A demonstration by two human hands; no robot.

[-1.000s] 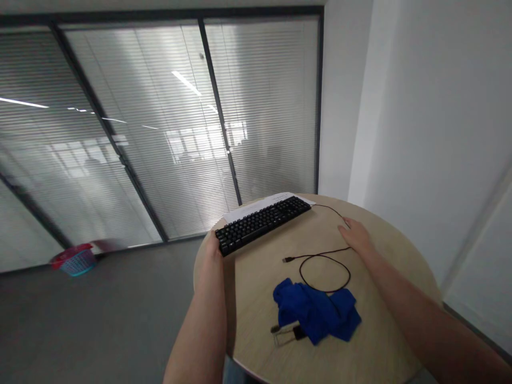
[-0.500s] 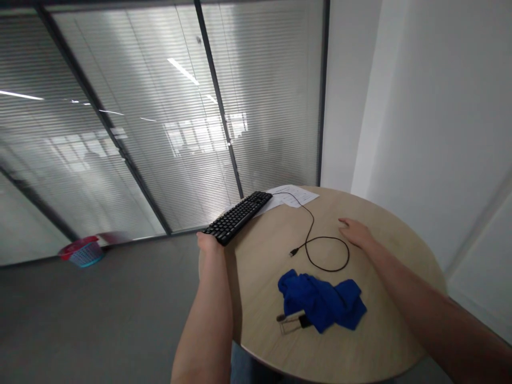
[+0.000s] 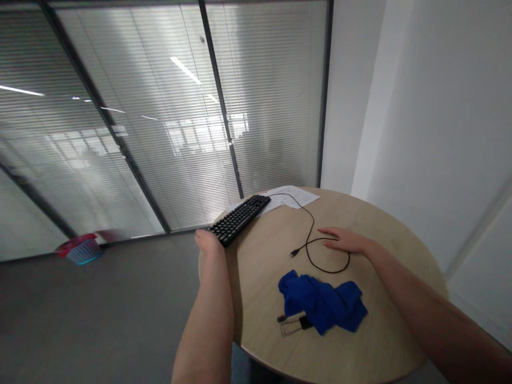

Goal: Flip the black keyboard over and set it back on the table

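My left hand (image 3: 210, 241) grips the near end of a black keyboard (image 3: 242, 217), which slants across the table's left side. My right hand (image 3: 344, 239) is at the loop of the keyboard's black USB cable (image 3: 311, 226), fingers stretched and apart; the cable passes at the fingers, and whether it is touched I cannot tell. The cable's plug (image 3: 294, 253) lies left of the loop. Nearer to me is a crumpled blue cloth (image 3: 322, 301). A small tool with wire loops and a dark brush-like end (image 3: 291, 323) lies partly under the cloth.
The round wooden table (image 3: 272, 349) bears everything. Printed paper sheets (image 3: 294, 196) lie at its far edge, partly behind the keyboard. A glass partition with blinds (image 3: 276, 106) stands behind, a white wall (image 3: 440, 133) to the right. On the floor at left sits a red and blue basket (image 3: 82, 249).
My right hand has moved left and slightly toward me, onto the cable loop. The keyboard's far end has dipped slightly, with my left hand still at its near end.
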